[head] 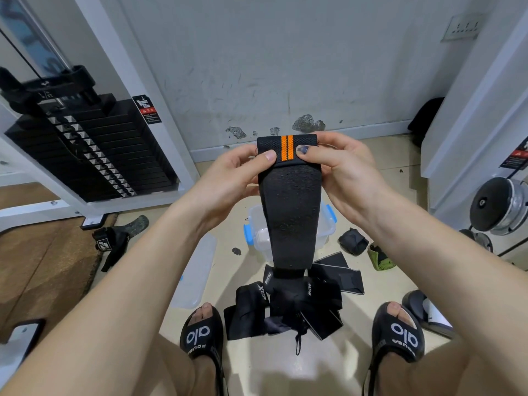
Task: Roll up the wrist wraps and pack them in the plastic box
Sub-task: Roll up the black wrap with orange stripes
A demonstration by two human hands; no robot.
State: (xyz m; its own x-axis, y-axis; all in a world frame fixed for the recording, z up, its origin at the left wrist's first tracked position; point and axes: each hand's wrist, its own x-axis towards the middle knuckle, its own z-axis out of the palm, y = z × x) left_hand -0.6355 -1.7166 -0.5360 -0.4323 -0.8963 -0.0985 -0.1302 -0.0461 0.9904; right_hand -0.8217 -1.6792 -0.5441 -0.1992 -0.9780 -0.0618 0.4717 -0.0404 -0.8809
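Note:
A black wrist wrap with two orange stripes hangs in front of me, its top end folded over. My left hand pinches the left side of that fold with its thumb in front. On the other side my right hand pinches the fold, thumb beside the stripes. The wrap's lower end reaches a pile of black wraps on the floor between my feet. Behind the hanging wrap stands the clear plastic box with blue latches, partly hidden. Its lid lies to the left.
A weight stack machine stands at the left. A black strap lies near its base. A rolled black wrap and a green one lie right of the box. Dumbbells sit at the far right.

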